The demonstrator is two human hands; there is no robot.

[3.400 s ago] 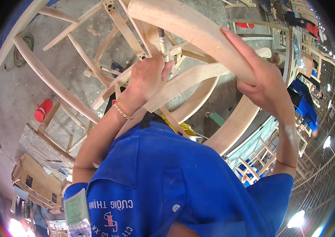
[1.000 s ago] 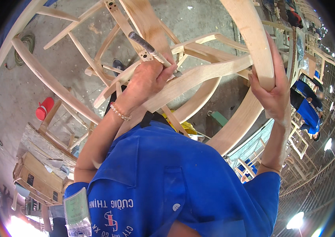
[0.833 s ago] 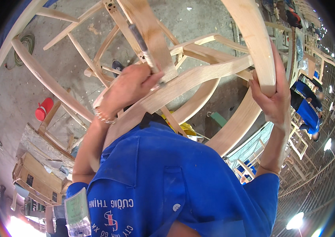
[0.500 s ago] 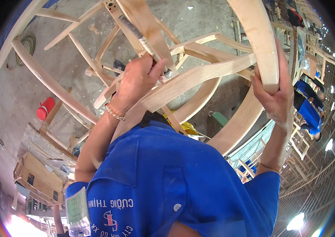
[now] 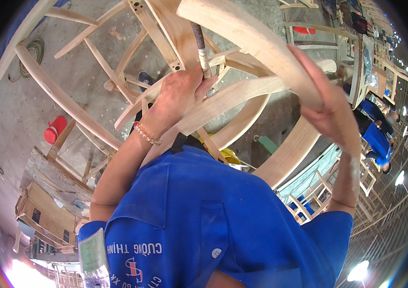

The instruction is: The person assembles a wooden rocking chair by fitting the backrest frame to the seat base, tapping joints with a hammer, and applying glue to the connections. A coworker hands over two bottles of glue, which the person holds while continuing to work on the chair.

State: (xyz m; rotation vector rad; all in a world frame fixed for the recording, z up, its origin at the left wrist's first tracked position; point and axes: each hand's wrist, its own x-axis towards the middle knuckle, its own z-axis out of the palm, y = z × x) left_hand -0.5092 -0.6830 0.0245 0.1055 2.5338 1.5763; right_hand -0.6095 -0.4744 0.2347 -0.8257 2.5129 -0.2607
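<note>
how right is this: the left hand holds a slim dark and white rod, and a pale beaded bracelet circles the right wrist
Wrong wrist: the head view shows the pale beaded bracelet on the left wrist; the left hand does hold the slim dark and white rod.

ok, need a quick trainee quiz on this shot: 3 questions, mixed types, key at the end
1. Multiple choice: what does the right hand hold?
A) a red container
B) a curved wooden piece
C) a green block

2. True or false: a beaded bracelet is worn on the left wrist.

3. Fill in: the left hand grips a slim tool whose upper end is ____ (dark or pale).

Key: 1 B; 2 true; 3 dark.
</note>
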